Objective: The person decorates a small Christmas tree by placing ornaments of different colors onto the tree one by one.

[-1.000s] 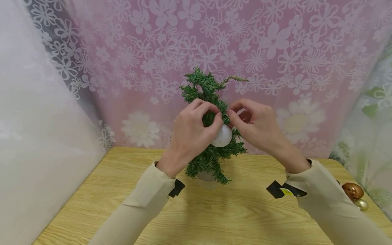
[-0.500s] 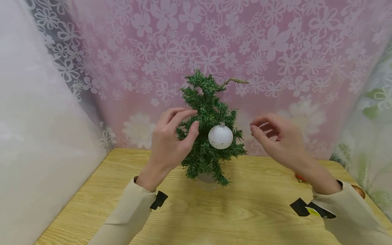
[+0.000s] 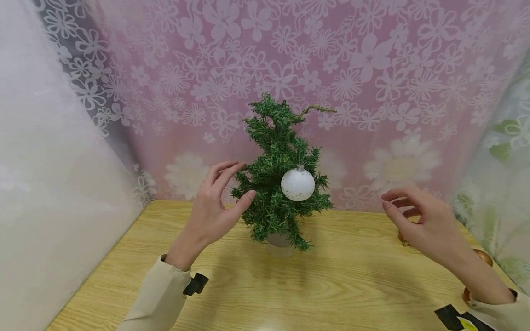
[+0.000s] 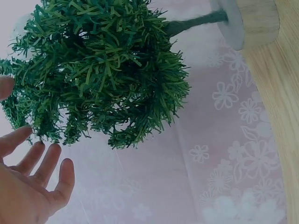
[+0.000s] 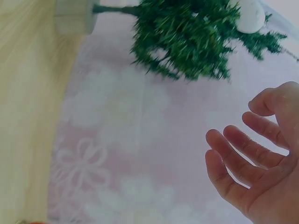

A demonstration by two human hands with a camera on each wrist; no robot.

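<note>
- In the head view, the white ball (image 3: 298, 185) hangs on the front of the green tree (image 3: 271, 165), on the bench (image 3: 331, 280).
- The left hand (image 3: 213, 209) is wide and empty, just beside the tree.
- The right hand (image 3: 430, 230) is empty, fingers loosely bent, well apart from it.
- Both wrist views show the thin trunk (image 4: 198, 24); leaves hide it in the head view.

A pink flowered curtain (image 3: 352, 92) hangs behind a wood-grain table (image 3: 331, 289).

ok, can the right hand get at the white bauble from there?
Probably yes: the right hand looks empty, and nothing shows between it and the white bauble, which hangs on the near side of the tree.
</note>
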